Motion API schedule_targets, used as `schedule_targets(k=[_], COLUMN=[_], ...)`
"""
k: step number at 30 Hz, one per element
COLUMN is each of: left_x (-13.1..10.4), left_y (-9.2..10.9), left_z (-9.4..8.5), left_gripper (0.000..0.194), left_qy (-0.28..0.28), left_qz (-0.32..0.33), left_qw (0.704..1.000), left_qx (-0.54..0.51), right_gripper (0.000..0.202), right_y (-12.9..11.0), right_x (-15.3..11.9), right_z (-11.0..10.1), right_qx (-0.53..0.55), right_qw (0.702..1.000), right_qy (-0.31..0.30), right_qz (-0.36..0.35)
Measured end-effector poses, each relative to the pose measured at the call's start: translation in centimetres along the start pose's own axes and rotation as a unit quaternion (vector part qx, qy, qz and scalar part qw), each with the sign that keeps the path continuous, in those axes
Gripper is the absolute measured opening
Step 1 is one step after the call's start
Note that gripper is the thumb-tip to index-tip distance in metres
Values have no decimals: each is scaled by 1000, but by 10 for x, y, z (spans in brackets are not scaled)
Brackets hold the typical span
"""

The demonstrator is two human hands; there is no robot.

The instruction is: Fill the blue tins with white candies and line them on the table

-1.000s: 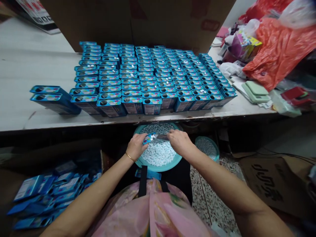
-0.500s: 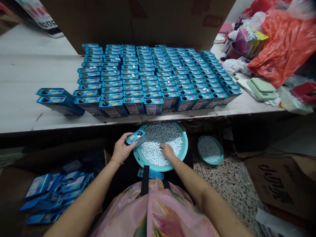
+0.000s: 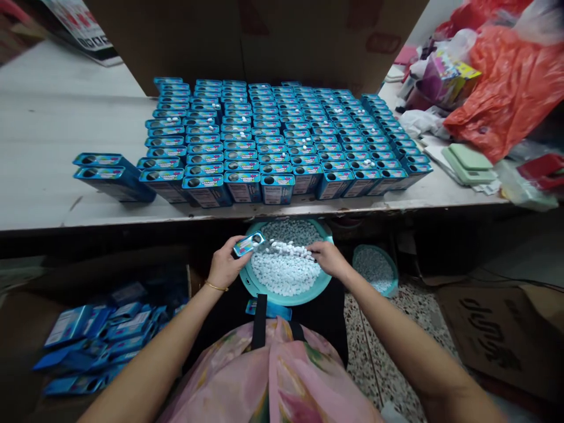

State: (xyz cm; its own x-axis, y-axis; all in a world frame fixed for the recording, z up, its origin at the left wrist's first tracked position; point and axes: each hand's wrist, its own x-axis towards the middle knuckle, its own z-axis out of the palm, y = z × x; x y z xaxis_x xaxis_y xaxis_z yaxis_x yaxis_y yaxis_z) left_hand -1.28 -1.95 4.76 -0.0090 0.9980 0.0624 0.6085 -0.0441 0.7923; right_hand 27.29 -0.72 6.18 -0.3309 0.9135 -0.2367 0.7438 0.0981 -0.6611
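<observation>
My left hand [image 3: 224,265] grips a small blue candy box [image 3: 249,244], tilted, with a round hole in its top, over the left rim of a turquoise basin [image 3: 325,286]. White pellet-like candies [image 3: 286,275] fill the basin. Closed around the handle end of a scoop, my right hand [image 3: 328,259] is above the basin's right side. The scoop [image 3: 291,250] carries a heap of candies that hides most of its shape; its far end points toward the box's hole. Another blue box [image 3: 269,310] lies below the basin, near my lap.
Many upright blue boxes [image 3: 247,182] stand in rows on the white table [image 3: 39,200], some with candies on top. A big cardboard box [image 3: 286,41] stands behind them. Flattened-looking boxes [image 3: 127,329] lie lower left. A smaller basin [image 3: 390,289], scale [image 3: 469,164] and red bags [image 3: 506,88] are right.
My right hand has risen out of the candies and moved right, bringing up the heaped scoop. The box in my left hand has shifted slightly right and tilted.
</observation>
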Motion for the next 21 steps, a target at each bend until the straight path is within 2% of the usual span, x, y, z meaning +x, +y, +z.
schedule_targets(k=[3,5,9,14,17,19,21], left_x=[-4,-6,-6,-4,-3,-2,-2], left_y=[6,9,13,13,11,9,7], left_z=[13,20,27,28,26,22,16], left_gripper=[39,40,41,40,40,40,40], left_qy=[-29,-37,-45,-45,-40,-34,-28], left_qz=[30,59,109,113,97,85,71], left_qw=[998,996,989,987,990,992,994], left_qx=[42,63,94,103,95,86,75], right_gripper=[35,36,30,26,25,26,29], right_y=[-33,-55,-92,-122,-111,-86,-50], right_x=[-7,-8,-5,-5,-8,-7,-4], right_z=[-33,-44,-47,-46,-54,-54,-42], right_qx=[-106,-194,-331,-392,-396,-383,-345], right_qw=[994,980,941,917,916,922,937], right_qy=[-21,-45,-70,-54,-52,-49,-45], right_qz=[-13,4,9,-39,-41,-18,40])
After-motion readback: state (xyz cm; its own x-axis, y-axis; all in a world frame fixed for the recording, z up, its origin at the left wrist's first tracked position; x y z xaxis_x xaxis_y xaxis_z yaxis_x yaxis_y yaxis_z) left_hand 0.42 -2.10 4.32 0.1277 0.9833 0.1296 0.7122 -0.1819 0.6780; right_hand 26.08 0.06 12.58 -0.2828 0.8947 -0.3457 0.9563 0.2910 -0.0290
